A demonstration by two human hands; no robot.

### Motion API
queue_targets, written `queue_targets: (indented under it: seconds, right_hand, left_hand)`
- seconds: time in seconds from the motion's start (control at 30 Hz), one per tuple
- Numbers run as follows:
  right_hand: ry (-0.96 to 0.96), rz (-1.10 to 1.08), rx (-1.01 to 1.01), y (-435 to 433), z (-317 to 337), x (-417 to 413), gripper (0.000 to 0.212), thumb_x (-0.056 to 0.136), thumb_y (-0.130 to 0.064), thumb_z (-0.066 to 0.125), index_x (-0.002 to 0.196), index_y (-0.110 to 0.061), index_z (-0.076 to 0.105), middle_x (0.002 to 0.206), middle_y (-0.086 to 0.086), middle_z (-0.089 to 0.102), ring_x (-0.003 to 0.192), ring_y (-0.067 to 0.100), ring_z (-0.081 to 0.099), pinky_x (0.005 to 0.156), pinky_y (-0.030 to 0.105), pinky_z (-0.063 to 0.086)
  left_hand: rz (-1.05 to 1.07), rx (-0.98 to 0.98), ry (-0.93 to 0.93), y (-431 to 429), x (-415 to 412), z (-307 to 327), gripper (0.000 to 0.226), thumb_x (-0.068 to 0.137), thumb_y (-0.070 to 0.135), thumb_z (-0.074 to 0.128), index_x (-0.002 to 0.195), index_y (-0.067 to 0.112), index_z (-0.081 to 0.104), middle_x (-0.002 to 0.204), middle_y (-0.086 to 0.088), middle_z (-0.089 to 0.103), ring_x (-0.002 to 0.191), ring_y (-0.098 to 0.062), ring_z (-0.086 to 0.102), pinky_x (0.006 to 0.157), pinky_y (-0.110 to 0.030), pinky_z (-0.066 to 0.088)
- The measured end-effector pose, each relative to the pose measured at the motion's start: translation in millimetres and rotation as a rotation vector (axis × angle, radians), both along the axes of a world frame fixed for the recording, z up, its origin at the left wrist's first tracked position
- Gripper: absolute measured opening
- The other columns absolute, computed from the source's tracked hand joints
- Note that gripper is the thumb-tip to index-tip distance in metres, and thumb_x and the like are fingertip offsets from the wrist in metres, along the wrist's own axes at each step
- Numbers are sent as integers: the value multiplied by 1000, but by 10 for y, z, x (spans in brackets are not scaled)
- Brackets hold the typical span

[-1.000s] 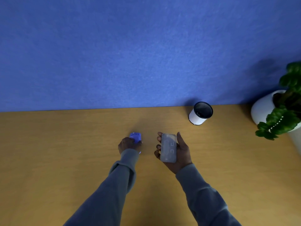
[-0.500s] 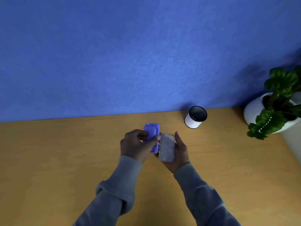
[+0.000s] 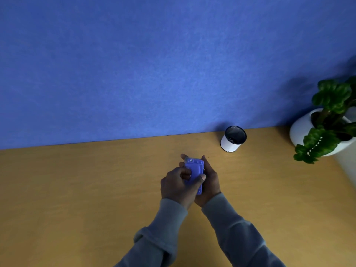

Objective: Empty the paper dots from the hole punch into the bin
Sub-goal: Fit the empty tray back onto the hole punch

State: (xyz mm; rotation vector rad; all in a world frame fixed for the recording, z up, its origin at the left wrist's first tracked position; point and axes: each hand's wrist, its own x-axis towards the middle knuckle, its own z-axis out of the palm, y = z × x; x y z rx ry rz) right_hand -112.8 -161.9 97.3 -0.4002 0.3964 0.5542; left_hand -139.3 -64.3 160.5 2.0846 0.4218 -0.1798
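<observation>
I have the purple hole punch [image 3: 194,171] pinched in my left hand [image 3: 178,185] and cradled from below by my right hand [image 3: 210,182], above the table's [image 3: 77,189] middle, probably to reseat its base. The bin [image 3: 233,139] waits near the back edge, against the blue wall [image 3: 154,64].

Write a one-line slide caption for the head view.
Both hands, left and right, grip a purple hole punch above the wooden desk.

Hole punch [image 3: 194,171]: violet-blue plastic. Bin [image 3: 232,139]: white wall, black mesh-patterned inside. Desk [image 3: 77,189]: plain tan-yellow; back panel [image 3: 134,64]: blue felt; sleeves [image 3: 167,228]: grey; plant [image 3: 327,120]: green leaves in white pot [image 3: 300,130].
</observation>
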Motion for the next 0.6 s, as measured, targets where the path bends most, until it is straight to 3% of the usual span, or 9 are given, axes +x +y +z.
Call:
queue_targets:
  seconds: [0.1, 0.23, 0.6]
  right_hand:
    - [14, -25, 14, 33, 6, -27, 63, 97, -56, 45, 134, -7, 60, 95, 10, 66, 92, 26, 58, 91, 38, 44]
    - [8, -30, 15, 50, 10, -50, 64, 98, -56, 46, 136, -7, 59, 96, 13, 68, 95, 28, 60, 93, 39, 45]
    - [-18, -29, -47, 46, -30, -66, 68, 98, -59, 45, 142, -8, 54, 102, 12, 66, 94, 26, 64, 92, 38, 48]
  left_hand:
    - [18, 7, -9, 2, 2, 9, 43, 58, 62, 77, 83, 27, 72, 73, 18, 68, 75, -2, 64, 65, -16, 46]
    - [15, 21, -16, 19, 19, 2, 41, 59, 59, 79, 85, 27, 72, 76, 17, 68, 79, -7, 65, 74, -24, 52]
    - [-10, 41, -2, 32, 1, 16, 37, 61, 56, 81, 83, 28, 72, 74, 15, 69, 76, -6, 65, 69, -22, 51]
